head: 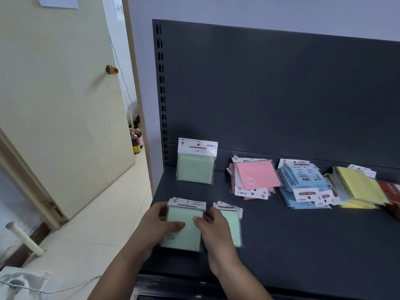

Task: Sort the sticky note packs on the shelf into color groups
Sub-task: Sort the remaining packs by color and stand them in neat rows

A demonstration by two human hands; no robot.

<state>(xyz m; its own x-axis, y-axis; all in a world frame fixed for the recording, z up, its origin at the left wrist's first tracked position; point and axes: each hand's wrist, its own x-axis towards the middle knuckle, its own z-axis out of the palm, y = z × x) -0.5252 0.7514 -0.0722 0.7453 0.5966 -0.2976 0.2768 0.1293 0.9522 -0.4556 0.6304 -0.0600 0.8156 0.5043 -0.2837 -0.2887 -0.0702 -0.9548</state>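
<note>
On the dark grey shelf point(303, 245) near its front left lies a stack of green sticky note packs point(186, 232). My left hand point(158, 224) grips its left edge, thumb on top. My right hand point(213, 230) holds its right edge, also thumb on top. Another green pack point(233, 221) lies just right of the stack, partly under my right hand. A further green pack point(195, 163) leans upright against the back panel. Along the back sit a pink pile point(255, 176), a blue pile point(303, 185) and a yellow pile point(359, 187).
Dark red packs point(391, 191) lie at the shelf's far right edge. The shelf's back panel point(281, 94) rises behind the piles. An open door point(65, 94) and tiled floor point(97, 224) lie to the left, with bottles point(136, 139) beyond.
</note>
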